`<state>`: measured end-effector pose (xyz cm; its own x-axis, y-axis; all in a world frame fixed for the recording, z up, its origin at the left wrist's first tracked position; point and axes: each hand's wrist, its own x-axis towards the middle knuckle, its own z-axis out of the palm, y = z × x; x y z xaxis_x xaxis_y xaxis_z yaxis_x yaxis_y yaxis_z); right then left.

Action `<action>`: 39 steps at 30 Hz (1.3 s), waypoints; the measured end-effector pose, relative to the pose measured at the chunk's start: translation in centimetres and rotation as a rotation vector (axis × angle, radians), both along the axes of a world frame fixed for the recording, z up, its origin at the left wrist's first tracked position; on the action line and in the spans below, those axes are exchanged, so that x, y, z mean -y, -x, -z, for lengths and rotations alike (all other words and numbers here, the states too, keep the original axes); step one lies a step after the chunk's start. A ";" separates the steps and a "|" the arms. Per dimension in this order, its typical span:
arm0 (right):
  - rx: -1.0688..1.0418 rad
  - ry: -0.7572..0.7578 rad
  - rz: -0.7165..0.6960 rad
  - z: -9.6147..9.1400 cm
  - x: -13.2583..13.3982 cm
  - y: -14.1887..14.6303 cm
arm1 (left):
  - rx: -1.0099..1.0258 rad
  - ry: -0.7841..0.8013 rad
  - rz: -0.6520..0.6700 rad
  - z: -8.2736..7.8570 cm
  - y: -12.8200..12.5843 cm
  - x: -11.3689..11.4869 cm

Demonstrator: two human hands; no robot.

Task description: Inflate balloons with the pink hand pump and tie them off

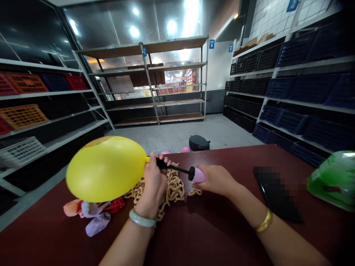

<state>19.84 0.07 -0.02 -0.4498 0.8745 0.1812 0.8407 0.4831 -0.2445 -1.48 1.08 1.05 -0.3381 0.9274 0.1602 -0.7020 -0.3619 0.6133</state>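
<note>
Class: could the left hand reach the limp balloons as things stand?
Probably not: the left hand grips the yellow balloon at the pump, and that balloon hangs over the limp balloons.

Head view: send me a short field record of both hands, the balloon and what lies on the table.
left hand: closed on the neck of the yellow balloon, where it meets the hand pump
right hand: closed on the pump's pink handle
yellow balloon: inflated, held left of the hands
table: dark red; tan chain pile, deflated balloons, green plastic bag
</note>
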 end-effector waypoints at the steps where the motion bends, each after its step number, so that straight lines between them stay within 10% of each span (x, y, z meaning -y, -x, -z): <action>1: 0.005 0.007 -0.006 -0.1 -0.2 -0.3 | 0.016 -0.006 -0.020 -0.2 0.9 -0.3; 7: 0.024 0.024 -0.042 -0.6 -1.0 -2.1 | 0.067 -0.040 -0.081 -1.0 2.9 -0.6; 24: 0.019 0.000 -0.028 -0.9 0.8 0.0 | -0.133 0.098 0.007 1.9 -5.7 2.4; 39: -0.041 -0.099 -0.219 -0.3 1.5 1.1 | -0.063 0.064 -0.030 2.7 -5.3 1.6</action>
